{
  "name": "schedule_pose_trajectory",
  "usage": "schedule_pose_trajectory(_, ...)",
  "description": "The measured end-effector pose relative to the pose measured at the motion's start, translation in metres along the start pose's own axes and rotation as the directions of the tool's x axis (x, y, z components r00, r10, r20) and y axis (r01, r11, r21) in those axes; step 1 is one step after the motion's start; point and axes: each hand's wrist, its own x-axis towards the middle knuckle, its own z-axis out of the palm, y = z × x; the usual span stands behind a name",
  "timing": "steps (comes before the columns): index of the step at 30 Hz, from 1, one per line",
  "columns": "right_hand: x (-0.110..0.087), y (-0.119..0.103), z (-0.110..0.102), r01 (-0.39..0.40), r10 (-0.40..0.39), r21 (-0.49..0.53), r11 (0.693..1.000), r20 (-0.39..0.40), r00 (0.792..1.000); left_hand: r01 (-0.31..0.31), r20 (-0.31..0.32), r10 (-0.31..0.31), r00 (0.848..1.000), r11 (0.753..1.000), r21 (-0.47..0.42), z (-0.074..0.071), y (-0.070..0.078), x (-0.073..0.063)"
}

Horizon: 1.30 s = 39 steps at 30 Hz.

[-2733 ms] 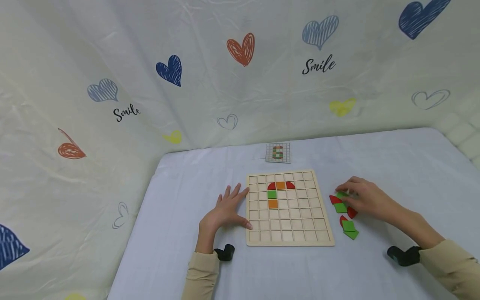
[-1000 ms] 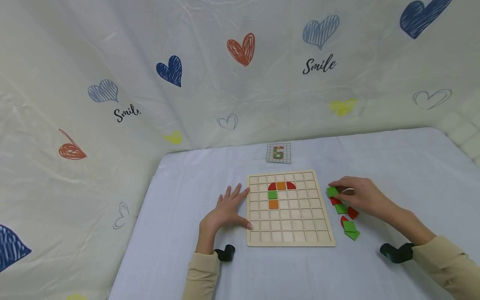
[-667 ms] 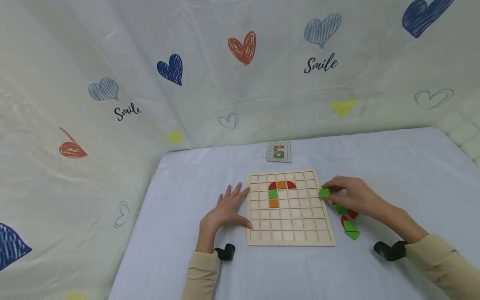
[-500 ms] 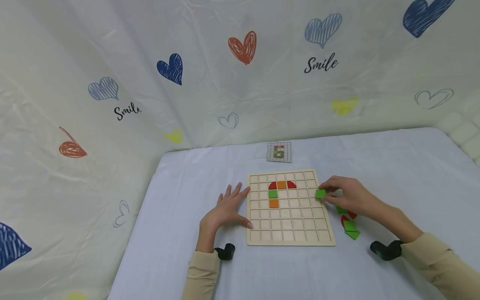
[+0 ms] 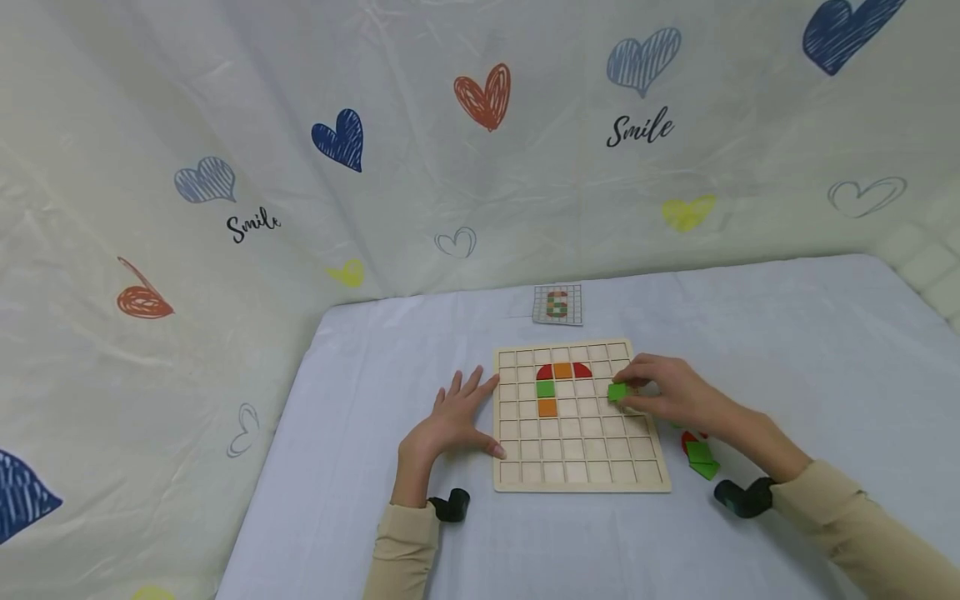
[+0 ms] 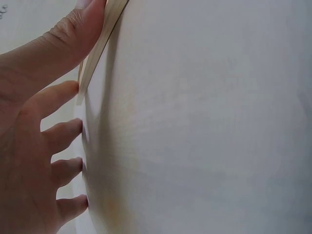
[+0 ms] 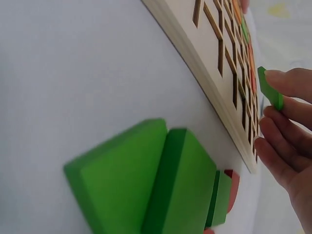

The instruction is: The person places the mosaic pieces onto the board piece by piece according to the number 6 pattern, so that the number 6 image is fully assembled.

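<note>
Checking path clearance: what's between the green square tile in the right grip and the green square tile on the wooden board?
Only bare cells of the pale wooden grid board separate held green tile from placed green tile; head view.

On the table (image 5: 570,542), a card (image 5: 557,305) lies behind the board (image 5: 570,475), loose tiles (image 5: 699,452) to its right, five tiles (image 5: 545,389) in its cells.

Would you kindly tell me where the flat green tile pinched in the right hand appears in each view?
Head: green tile right of centre, over the pale wooden grid board.
Left wrist: not in the picture.
Right wrist: green tile at right, above centre, in right hand.
Shared landmark: the board, in all three.
</note>
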Motion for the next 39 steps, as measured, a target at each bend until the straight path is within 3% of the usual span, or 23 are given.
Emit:
schedule_pose_trajectory(13, 0.014, -0.014, 0.011, 0.014, -0.015, 0.002, 1.0, 0.073, 0.997, 0.033, 0.005, -0.033, 0.999, 0.999, 0.022, 0.005, -0.004, 0.003)
schedule_pose_trajectory(25, 0.029, -0.026, 0.028, 0.038, -0.035, -0.018, 0.999, 0.138, 0.99, 0.003, 0.003, -0.003, 1.0, 1.0, 0.008, 0.001, -0.001, 0.0)
schedule_pose_trajectory(39, 0.035, -0.034, 0.042, 0.077, -0.068, -0.081, 0.994, 0.116, 0.991, -0.001, -0.003, 0.001, 1.0, 1.0, 0.009, 0.0, -0.003, 0.0)
